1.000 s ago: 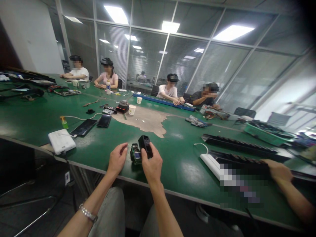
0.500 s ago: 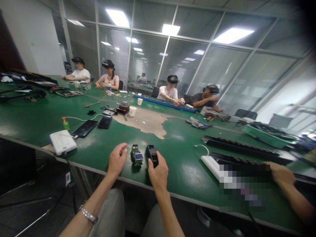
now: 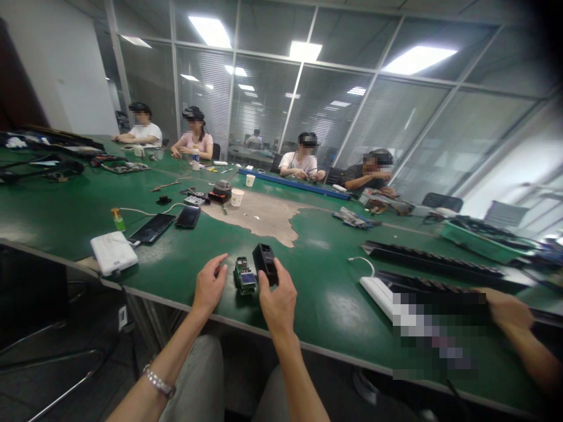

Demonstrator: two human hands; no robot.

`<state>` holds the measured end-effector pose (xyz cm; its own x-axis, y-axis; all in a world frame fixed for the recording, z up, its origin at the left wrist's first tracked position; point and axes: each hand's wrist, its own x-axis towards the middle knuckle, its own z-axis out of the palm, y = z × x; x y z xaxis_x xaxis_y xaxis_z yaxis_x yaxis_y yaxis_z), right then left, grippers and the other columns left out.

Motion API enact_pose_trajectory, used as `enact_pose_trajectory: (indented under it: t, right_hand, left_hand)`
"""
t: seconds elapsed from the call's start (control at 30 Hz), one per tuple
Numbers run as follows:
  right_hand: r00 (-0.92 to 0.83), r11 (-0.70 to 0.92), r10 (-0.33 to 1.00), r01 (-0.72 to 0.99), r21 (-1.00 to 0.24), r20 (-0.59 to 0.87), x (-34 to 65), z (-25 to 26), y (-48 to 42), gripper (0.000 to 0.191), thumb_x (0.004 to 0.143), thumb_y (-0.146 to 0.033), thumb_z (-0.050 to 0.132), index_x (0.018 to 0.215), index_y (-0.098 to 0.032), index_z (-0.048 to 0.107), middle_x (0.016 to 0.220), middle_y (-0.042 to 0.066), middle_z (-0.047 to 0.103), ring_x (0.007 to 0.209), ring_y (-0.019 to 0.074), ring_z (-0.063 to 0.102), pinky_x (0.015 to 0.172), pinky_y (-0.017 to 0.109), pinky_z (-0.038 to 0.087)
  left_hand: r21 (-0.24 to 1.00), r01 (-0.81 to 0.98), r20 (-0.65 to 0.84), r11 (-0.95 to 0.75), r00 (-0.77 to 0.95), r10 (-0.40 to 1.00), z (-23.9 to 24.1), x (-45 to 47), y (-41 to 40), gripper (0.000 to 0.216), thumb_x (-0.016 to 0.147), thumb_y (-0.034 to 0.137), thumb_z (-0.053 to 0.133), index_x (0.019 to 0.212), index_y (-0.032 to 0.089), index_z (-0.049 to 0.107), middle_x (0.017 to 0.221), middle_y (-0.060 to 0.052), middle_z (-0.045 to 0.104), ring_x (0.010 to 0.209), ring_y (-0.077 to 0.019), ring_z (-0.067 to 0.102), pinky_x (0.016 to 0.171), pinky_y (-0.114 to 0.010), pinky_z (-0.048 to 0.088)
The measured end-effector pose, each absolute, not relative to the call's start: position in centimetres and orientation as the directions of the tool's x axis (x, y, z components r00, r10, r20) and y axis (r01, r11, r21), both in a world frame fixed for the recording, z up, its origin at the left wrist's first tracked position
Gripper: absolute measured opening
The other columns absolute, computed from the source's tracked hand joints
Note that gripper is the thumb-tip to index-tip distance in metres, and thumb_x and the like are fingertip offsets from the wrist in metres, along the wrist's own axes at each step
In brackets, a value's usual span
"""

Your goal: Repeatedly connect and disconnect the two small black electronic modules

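My right hand [image 3: 276, 300] grips a small black box-shaped housing [image 3: 265, 261] and holds it tilted just above the green table [image 3: 325, 299]. Right beside it on the table stands a small green circuit-board module [image 3: 244, 276] with a blue part on top. My left hand [image 3: 210, 285] rests on the table to the left of the module, fingers curled and slightly apart, holding nothing, its fingertips close to the module.
A white box [image 3: 112, 252], two phones [image 3: 152, 227] and a small green bottle [image 3: 116, 219] lie at left. A paper cup [image 3: 236, 197] stands further back. Black strips [image 3: 433, 258] and a neighbour's hand [image 3: 508, 309] are at right. Several people sit across the table.
My right hand set the black housing down to the right of the module, then lifted it again and brought it back beside the module. My left hand stayed put.
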<state>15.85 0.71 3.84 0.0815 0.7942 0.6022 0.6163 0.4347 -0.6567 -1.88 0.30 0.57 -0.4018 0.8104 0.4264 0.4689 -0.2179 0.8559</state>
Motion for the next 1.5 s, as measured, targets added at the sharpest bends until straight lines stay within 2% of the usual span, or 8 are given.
enact_pose_trajectory:
  t: [0.6,0.77,0.83,0.9,1.03,1.23,1.4,1.5]
  right_hand:
    - [-0.151,0.517,0.779,0.703,-0.488,0.608,11.9,1.6,-0.6,0.045,0.09,-0.034,0.052,0.127,-0.009,0.056,0.123,0.018,0.061,0.115,0.0296,0.055,0.1,0.047,0.045]
    - [-0.187,0.577,0.74,0.67,-0.466,0.646,12.6,0.0,-1.1,0.05,0.092,-0.036,0.048,0.138,-0.016,0.047,0.132,0.017,0.056,0.12,0.0289,0.053,0.098,0.048,0.047]
    - [-0.192,0.588,0.736,0.657,-0.472,0.649,12.8,0.0,-1.2,0.05,0.093,-0.036,0.048,0.14,-0.018,0.045,0.131,0.015,0.057,0.118,0.0285,0.054,0.098,0.049,0.047]
    - [-0.193,0.592,0.734,0.652,-0.474,0.651,12.9,0.0,-1.3,0.05,0.093,-0.035,0.048,0.14,-0.019,0.044,0.131,0.015,0.057,0.119,0.0287,0.054,0.098,0.05,0.047]
    - [-0.189,0.582,0.741,0.658,-0.477,0.644,12.9,0.0,-1.3,0.051,0.093,-0.035,0.049,0.141,-0.021,0.043,0.133,0.013,0.056,0.119,0.0286,0.053,0.098,0.049,0.047]
    - [-0.185,0.569,0.754,0.664,-0.485,0.63,12.8,-0.2,-1.1,0.053,0.092,-0.035,0.051,0.142,-0.02,0.042,0.134,0.013,0.055,0.12,0.0281,0.053,0.1,0.047,0.046]
    - [-0.164,0.562,0.756,0.659,-0.5,0.634,12.6,-0.3,-0.9,0.051,0.092,-0.038,0.051,0.139,-0.02,0.045,0.133,0.013,0.056,0.119,0.0288,0.054,0.099,0.048,0.046]
    - [-0.154,0.561,0.755,0.656,-0.505,0.638,12.6,-0.3,-0.8,0.052,0.091,-0.041,0.053,0.138,-0.019,0.046,0.132,0.013,0.056,0.119,0.0295,0.053,0.099,0.048,0.046]
  left_hand:
    - [0.846,0.459,0.477,-0.271,-0.425,0.77,0.8,-2.4,0.0,0.032,0.088,0.025,0.049,0.115,0.021,0.065,0.126,-0.01,0.062,0.12,-0.0223,0.056,0.101,-0.042,0.048]
    - [0.852,0.482,0.449,-0.203,-0.474,0.757,1.9,-4.0,0.7,0.037,0.086,0.028,0.052,0.121,0.02,0.06,0.149,-0.016,0.036,0.101,-0.0216,0.065,0.084,-0.039,0.057]
    - [0.798,0.592,0.476,-0.117,-0.499,0.724,3.1,-6.2,1.4,0.047,0.085,0.03,0.055,0.131,0.022,0.05,0.157,-0.018,0.019,0.089,-0.0197,0.068,0.088,-0.041,0.054]
    - [0.754,0.656,0.462,0.02,-0.551,0.695,4.4,-9.3,2.4,0.054,0.082,0.034,0.059,0.133,0.02,0.046,0.158,-0.021,0.012,0.097,-0.0264,0.068,0.092,-0.044,0.05]
    - [0.691,0.658,0.333,0.301,-0.659,0.675,6.5,-16.1,4.4,0.062,0.079,0.044,0.061,0.132,0.015,0.044,0.151,-0.029,0.023,0.119,-0.0391,0.057,0.099,-0.05,0.043]
    - [0.68,0.557,0.009,0.477,-0.657,0.754,6.1,-21.0,5.8,0.062,0.081,0.054,0.054,0.12,0.006,0.049,0.128,-0.035,0.049,0.077,-0.0296,0.071,0.074,-0.042,0.052]
    - [0.665,0.674,0.303,0.321,-0.637,0.709,5.5,-17.8,6.4,0.067,0.078,0.048,0.062,0.134,0.015,0.043,0.151,-0.028,0.025,0.114,-0.0365,0.06,0.093,-0.047,0.047]
    - [0.745,0.66,0.391,0.096,-0.549,0.739,5.3,-13.4,6.2,0.062,0.081,0.042,0.06,0.136,0.016,0.044,0.152,-0.025,0.024,0.103,-0.028,0.065,0.094,-0.044,0.048]
